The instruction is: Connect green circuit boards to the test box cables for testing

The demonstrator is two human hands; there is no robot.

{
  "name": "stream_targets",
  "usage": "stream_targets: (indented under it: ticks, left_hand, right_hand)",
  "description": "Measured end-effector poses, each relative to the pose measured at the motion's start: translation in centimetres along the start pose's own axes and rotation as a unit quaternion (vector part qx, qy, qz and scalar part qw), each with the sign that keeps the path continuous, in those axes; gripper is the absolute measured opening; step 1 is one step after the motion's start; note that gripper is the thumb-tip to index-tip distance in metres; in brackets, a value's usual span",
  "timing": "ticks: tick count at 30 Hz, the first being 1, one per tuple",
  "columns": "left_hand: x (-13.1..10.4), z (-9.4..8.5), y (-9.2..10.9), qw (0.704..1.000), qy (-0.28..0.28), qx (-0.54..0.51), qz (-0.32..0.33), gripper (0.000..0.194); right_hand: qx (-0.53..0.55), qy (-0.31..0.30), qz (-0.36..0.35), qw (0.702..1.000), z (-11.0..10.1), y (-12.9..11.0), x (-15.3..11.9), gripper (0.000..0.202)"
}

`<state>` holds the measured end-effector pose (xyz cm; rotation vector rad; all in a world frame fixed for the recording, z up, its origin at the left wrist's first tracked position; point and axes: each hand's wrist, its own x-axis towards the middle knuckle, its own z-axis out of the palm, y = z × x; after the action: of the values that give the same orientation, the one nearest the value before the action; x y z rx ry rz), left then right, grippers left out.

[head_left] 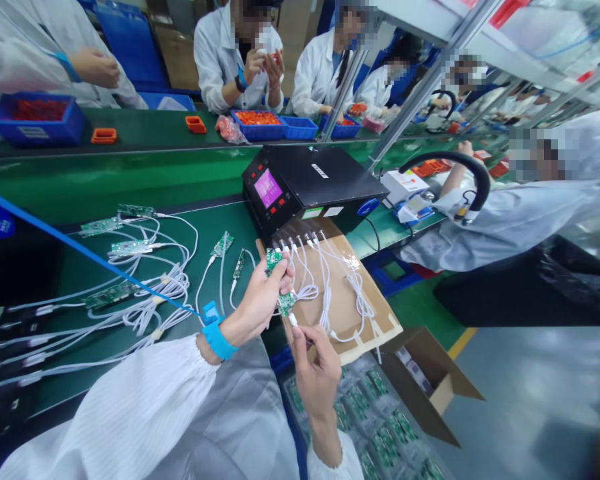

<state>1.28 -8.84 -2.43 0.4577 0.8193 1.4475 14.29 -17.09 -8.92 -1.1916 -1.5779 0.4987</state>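
- The left hand (261,293) has its grip closed on a green circuit board (286,305), in front of the black instrument (320,180), above the near edge of its cardboard sheet (380,317).
- More green board (273,259) shows above those fingers; whether it is the same piece, I cannot tell.
- The right hand (320,363) pinches a white cable plug (293,319) between thumb and fingertip, at the board's lower end. Whether it is fully seated is too small to tell.
- Best to brace the board close to that end, by its edges, so the socket takes no bending load.
- Move the plug straight along its own axis, without rocking, gripping the housing rather than the lead.
- Check which way up the plug sits before using any force; stiffness probably means misalignment.
- Leave slack: white cables (307,291) coil in front of the instrument, and could snag.
- The blue cord (105,263) crosses the tabletop (55,267) left of the instrument, over wired boards; small left-arm movements should avoid dragging them.
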Motion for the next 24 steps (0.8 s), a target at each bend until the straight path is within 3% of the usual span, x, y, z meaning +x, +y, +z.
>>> stream_targets:
  ticks: [10,18,22,24]
  left_hand:
    - [0.3,-0.1,-0.2,0.999,0.037,0.016,0.002,0.028]
    - [0.7,1.0,0.8,1.000,0.005,-0.011,-0.026,0.042]
    - [1.1,1.4,1.2,0.997,-0.004,-0.068,-0.041,0.038]
    - [1.3,1.2,1.3,0.992,-0.022,-0.111,-0.061,0.037]
  right_hand:
    - [-0.007,-0.014,0.002,1.000,0.3,-0.7,0.2,0.012]
    - [-0.013,-0.030,-0.037,0.999,0.9,-0.5,0.3,0.009]
    - [-0.092,-0.064,-0.120,0.986,-1.8,2.1,-1.4,0.035]
    - [-0.141,-0.114,-0.178,0.967,-4.1,3.9,-2.5,0.045]
